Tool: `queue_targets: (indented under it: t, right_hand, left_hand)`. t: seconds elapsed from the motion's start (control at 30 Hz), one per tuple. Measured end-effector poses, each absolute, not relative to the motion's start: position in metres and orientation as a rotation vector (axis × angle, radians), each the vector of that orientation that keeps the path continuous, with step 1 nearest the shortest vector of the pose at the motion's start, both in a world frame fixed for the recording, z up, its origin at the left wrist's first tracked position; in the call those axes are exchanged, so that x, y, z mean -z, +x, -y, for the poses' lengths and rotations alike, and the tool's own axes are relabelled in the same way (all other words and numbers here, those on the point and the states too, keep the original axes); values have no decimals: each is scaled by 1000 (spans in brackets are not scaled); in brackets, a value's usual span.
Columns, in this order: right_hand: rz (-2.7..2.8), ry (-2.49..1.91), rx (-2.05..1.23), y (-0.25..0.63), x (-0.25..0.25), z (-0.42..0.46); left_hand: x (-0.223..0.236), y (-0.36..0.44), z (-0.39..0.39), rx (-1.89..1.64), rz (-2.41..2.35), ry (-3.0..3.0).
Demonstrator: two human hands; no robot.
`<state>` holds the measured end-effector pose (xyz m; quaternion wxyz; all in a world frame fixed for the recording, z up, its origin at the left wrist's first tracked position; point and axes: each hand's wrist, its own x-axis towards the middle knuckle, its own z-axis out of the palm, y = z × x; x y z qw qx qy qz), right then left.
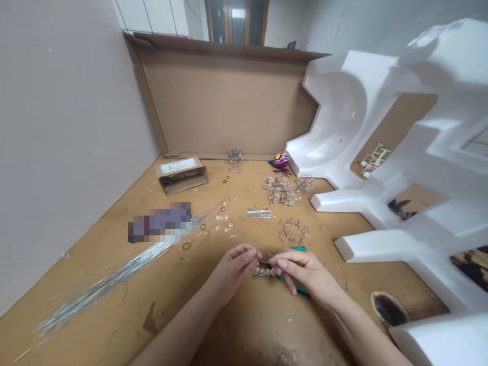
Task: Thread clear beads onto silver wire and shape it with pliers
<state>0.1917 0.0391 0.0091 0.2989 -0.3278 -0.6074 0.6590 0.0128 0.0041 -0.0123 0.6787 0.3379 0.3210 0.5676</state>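
My right hand is closed in a pinch on a short beaded wire. Its clear round beads sit in a row just left of the fingers. My left hand is closed too, thumb against fingertips, close to the wire's end; what it pinches is too fine to make out. Pliers with green handles lie under and behind my right hand, partly hidden by it. Just beyond them is a ring of wire and clear beads. Loose clear beads are scattered past my left hand.
Long silvery wires lie on the left, by a blurred purple object. Short wire pieces, beaded wire clusters and an open cardboard box are farther back. White foam borders the right, cardboard the back.
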Motion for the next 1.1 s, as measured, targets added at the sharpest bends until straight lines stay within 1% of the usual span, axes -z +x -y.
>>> queue_targets:
  t: [0.13,0.33,0.5,0.73,1.1]
  right_hand:
    - [1743,-870,-1689,195,-18,-50]
    - [1467,-793,-1825,193,4,-58]
    - [1465,-842,-1833,190,14,-58]
    - [1596,-951,-1767,187,6,-53]
    - [1707,-914,-1696,189,-1,-51]
  left_hand:
    - [14,14,-3,-1210,-845,825]
    - [14,12,-4,-1169,-893,868]
    - [14,15,-2,-1107,-941,948]
    - [11,21,2,-1039,-941,925]
    - [8,20,2,-1071,-1015,943]
